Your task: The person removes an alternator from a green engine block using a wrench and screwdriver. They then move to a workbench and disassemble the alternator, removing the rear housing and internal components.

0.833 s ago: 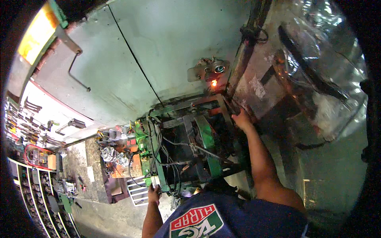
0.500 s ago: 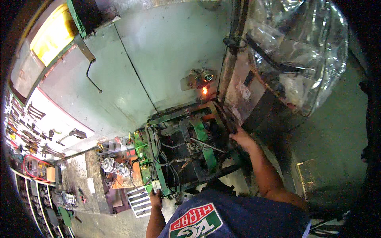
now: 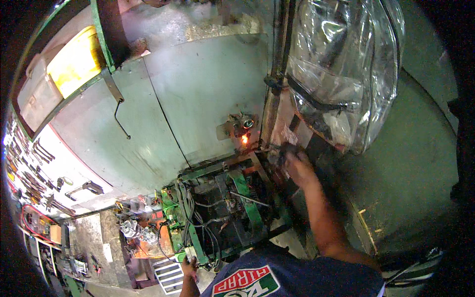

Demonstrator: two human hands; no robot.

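A green metal machine frame (image 3: 200,237) stands in front of me, with dark cables (image 3: 190,198) running down its left side. At its near left corner, my left hand (image 3: 189,268) is closed round a small pale box (image 3: 190,253). My right hand (image 3: 298,168) is stretched out beyond the frame's far right corner, by an upright post (image 3: 271,111). Motion smears its fingers, and something dark at the fingertips cannot be made out. A thin metal rod (image 3: 250,199) lies across a green crossbar (image 3: 255,215) inside the frame.
An orange light (image 3: 245,139) glows under a round fitting (image 3: 248,123) on the grey panel (image 3: 213,89). Clear plastic sheeting (image 3: 346,74) hangs at the right. Hand tools (image 3: 29,173) hang on the left wall above a workbench (image 3: 104,232). A white slatted grate (image 3: 169,275) lies near my left hand.
My right hand has moved from the frame's right edge, up and away toward the post. My left hand stays at the near left corner. The whole view has shifted slightly.
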